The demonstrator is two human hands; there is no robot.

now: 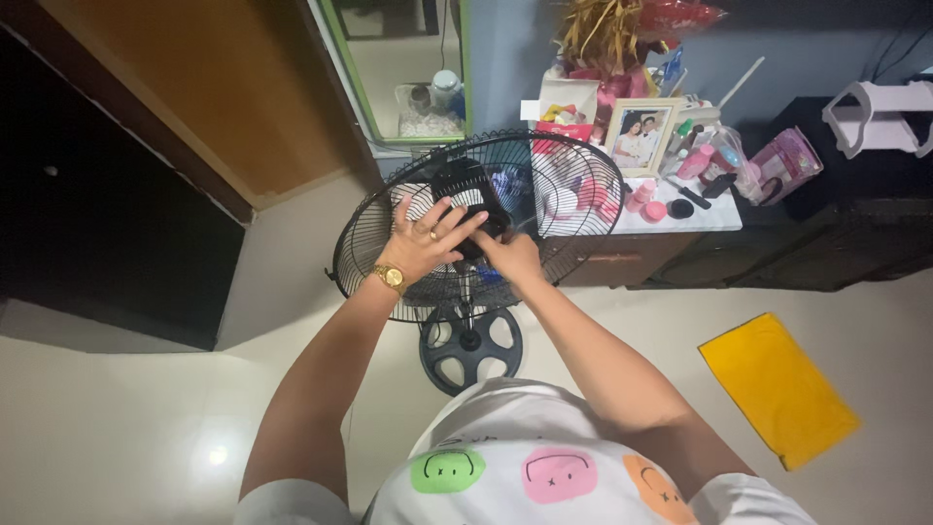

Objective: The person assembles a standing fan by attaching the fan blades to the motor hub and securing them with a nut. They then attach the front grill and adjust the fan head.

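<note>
A black standing fan [476, 233] stands on the pale floor [117, 428] straight before the person, its round wire guard [573, 160] tilted up toward the camera and its spoked black base [471, 348] just below the guard's lower rim. Both hands meet at the fan's centre, on the black motor housing [465, 187] that sits inside the ring of wires. The left hand [426, 238], with a gold watch [390, 277] at the wrist and a ring on one finger, lies spread flat over the lower part of the housing, fingers fanned wide and pressing on it rather than curled round it. The right hand [510, 255] comes in just right of the left, touching the housing from beneath — its fingers are tucked under and hidden, so whether they pinch anything cannot be told. The housing thus lies directly under the left palm and just above the right knuckles. Behind the fan, to its right, a white-topped low cabinet [680, 219] carries a framed photograph [639, 136] and a crowd of pink bottles and jars. Right of the fan's base, well apart, a yellow cloth [777, 387] lies flat on the floor. Left of the fan stands a brown wooden door [194, 87].
</note>
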